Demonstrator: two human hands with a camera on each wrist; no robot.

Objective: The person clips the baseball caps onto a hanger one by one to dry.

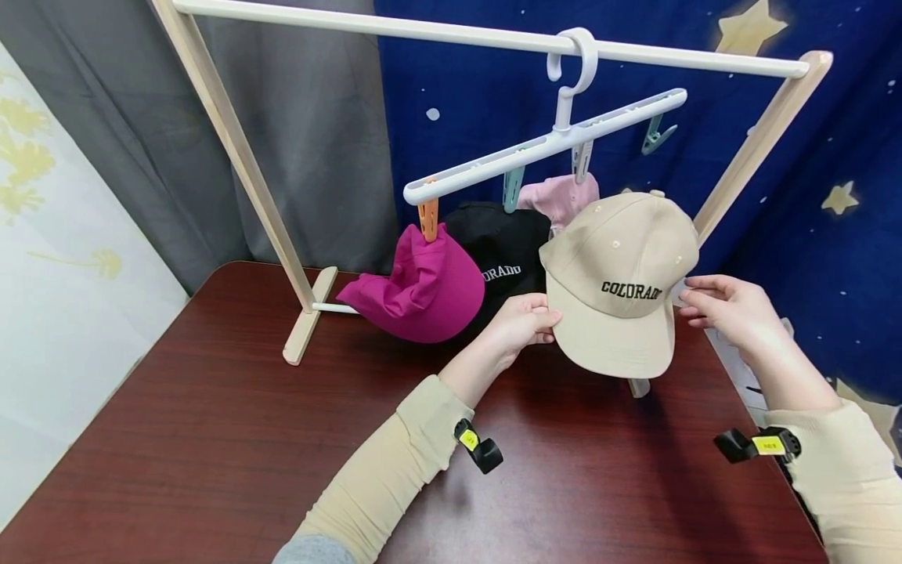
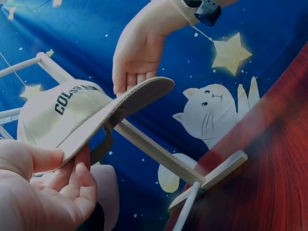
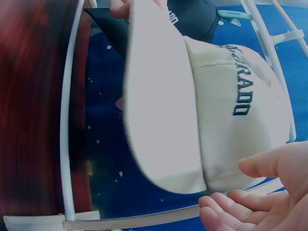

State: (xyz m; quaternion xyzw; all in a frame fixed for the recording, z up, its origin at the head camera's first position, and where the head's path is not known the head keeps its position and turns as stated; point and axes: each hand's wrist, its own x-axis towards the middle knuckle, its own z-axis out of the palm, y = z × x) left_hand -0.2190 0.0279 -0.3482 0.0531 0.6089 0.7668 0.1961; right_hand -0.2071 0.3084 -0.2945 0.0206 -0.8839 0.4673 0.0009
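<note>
A beige cap (image 1: 620, 266) with dark COLORADO lettering faces me, its brim pointing down. My left hand (image 1: 520, 325) pinches the left edge of its brim between thumb and fingers, also seen from the left hand (image 2: 53, 185) in the left wrist view. At the cap's other side is my right hand (image 1: 733, 309), fingers loosely extended beside the crown. In the right wrist view, the right hand's thumb overlaps the crown and the fingers lie below its edge. Above the cap, a teal clip (image 1: 657, 137) hangs from the right end of a white hanger (image 1: 486, 166).
An orange clip (image 1: 428, 219) holds a magenta cap (image 1: 430, 290). Behind it hang a black cap (image 1: 507, 243) and a pink cap (image 1: 560, 200). The hanger hooks over the rail (image 1: 395, 30) of a wooden rack standing on the brown table (image 1: 211, 439); a blue curtain (image 1: 458, 78) is behind.
</note>
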